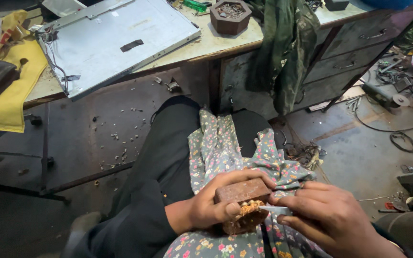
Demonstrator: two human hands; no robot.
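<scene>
My left hand (pixel 216 203) grips a rusty brown block-shaped part (pixel 243 192) with pale copper-coloured windings showing at its side, low in the head view above my lap. My right hand (pixel 328 217) is closed on a thin flat whitish strip (pixel 274 209) whose tip touches the windings. A floral grey-green cloth (pixel 221 148) lies over my dark-trousered legs under both hands.
A worn desk (pixel 225 43) stands ahead with a grey metal panel (pixel 115 40), a hexagonal brown dish of scraps (pixel 230 15) and a hanging green cloth (pixel 283 48). Drawers are at right. A yellow cloth (pixel 10 91) hangs at left. Cables and debris litter the floor.
</scene>
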